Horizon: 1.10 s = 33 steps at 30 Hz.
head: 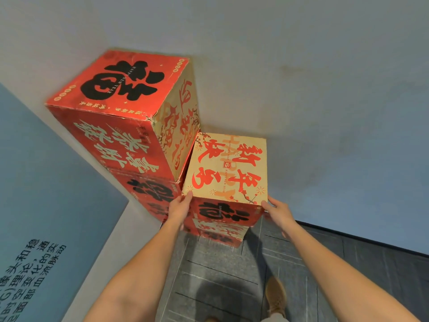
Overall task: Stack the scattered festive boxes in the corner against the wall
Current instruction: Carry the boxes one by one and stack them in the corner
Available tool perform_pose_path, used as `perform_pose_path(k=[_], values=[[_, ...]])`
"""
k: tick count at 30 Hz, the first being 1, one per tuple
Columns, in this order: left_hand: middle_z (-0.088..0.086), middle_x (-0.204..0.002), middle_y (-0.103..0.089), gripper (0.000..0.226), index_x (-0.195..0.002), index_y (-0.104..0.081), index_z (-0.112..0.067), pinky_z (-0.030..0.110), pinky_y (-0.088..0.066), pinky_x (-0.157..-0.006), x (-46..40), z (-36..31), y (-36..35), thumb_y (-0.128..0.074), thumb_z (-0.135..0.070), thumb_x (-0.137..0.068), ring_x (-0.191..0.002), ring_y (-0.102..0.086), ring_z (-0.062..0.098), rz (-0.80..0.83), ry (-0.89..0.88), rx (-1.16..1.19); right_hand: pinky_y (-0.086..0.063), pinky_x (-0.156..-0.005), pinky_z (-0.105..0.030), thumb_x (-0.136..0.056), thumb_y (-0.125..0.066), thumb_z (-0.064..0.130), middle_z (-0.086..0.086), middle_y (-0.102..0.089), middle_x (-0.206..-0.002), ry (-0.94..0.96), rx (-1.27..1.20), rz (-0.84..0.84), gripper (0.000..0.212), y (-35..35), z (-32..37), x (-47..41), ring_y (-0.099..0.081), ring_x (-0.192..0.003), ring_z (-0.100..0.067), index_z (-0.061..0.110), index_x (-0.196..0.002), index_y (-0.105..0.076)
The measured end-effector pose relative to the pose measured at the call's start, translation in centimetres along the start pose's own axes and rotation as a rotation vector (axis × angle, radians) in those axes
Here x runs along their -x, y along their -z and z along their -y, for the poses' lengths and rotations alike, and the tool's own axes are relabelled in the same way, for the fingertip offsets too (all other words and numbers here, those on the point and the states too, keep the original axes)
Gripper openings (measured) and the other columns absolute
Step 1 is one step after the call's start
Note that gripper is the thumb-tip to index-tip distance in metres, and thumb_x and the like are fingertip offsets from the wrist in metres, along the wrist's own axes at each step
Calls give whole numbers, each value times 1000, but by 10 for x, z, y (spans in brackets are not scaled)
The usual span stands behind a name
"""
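A small box is being set on the short pile in the corner.

The small cream-topped box [228, 167] is held at its two near top corners: the left hand [180, 209] is curled around the left corner, and the right hand [277, 212] is curled around the right one. The box sits on another box [220, 232] on the floor [220, 275], close to the wall [325, 89]. Just to its left, a tall pile is already made, with the big red box [123, 89] on top. It cannot be seen if more boxes are waiting. "HAPPY NEW YEAR" can be read on both top faces, among big Chinese signs. On the blue panel [34, 182] at the left, dark Chinese words are printed.
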<state>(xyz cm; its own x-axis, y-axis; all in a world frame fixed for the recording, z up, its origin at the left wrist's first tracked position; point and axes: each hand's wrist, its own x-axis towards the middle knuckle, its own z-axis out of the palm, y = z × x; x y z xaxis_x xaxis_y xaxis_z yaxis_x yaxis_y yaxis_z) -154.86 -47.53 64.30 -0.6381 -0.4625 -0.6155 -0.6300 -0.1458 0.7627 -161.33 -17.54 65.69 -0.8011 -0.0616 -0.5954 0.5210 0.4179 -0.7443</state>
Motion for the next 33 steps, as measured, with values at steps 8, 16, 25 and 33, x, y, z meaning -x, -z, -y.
perform_pose_path(k=[8, 16, 25, 33], values=[[3, -94, -73, 32, -105, -67, -14, 38, -53, -95, -25, -8, 10, -62, -44, -94, -96, -69, 25, 3, -15, -79, -50, -99, -43, -101, -53, 37, -2, -68, -122, -19, -76, -48, 45, -19, 1, -4, -59, -119, -24, 30, -145, -49], [-2, -97, -66, 30, -105, -62, -17, 34, -46, -95, -36, -15, 13, -58, -45, -97, -99, -64, 24, -6, -8, -95, -51, -98, -44, -98, -55, 42, 0, -70, -116, 0, -61, -72, 49, -29, 4, -5, -63, -112, -22, 31, -145, -49], [7, -127, -63, 63, -137, -55, -6, 44, -42, -108, -28, -19, 14, -51, -54, -96, -120, -57, 31, -25, -51, -225, -53, -90, -39, -99, -52, 44, -4, -68, -123, 50, 153, -65, 52, -26, 10, 4, -62, -113, -24, 29, -148, -43], [8, -141, -55, 61, -145, -45, -14, 43, -40, -109, 6, -37, 24, -48, -53, -98, -130, -51, 30, 41, -163, -551, -51, -86, -38, -98, -56, 33, -5, -63, -127, 284, 546, -94, 38, -16, 56, 19, -59, -117, -25, 17, -131, -49]])
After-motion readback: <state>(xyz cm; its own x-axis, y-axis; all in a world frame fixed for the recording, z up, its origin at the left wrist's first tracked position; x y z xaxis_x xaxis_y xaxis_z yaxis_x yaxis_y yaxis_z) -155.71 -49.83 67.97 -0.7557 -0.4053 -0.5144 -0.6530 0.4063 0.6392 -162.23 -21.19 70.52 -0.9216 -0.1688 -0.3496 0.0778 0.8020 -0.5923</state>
